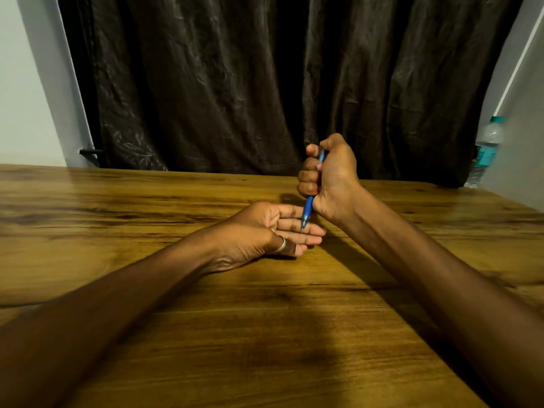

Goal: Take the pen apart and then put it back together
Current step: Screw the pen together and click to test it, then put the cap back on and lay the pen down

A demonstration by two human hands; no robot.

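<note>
A blue pen [308, 209] stands nearly upright in my right hand [326, 175], which is closed around its barrel in a fist, thumb over the top end. Its thin metal tip points down and sits over the fingers of my left hand [265, 231]. My left hand rests on the wooden table [147, 219], palm turned up and inward, fingers stretched flat under the tip, holding nothing. A silver ring sits on its thumb. Most of the pen's barrel is hidden inside my right fist.
A dark curtain [265, 83] hangs right behind the table's far edge. A clear water bottle [485, 145] with a teal label stands at the far right by the wall. The table's right edge runs diagonally toward me.
</note>
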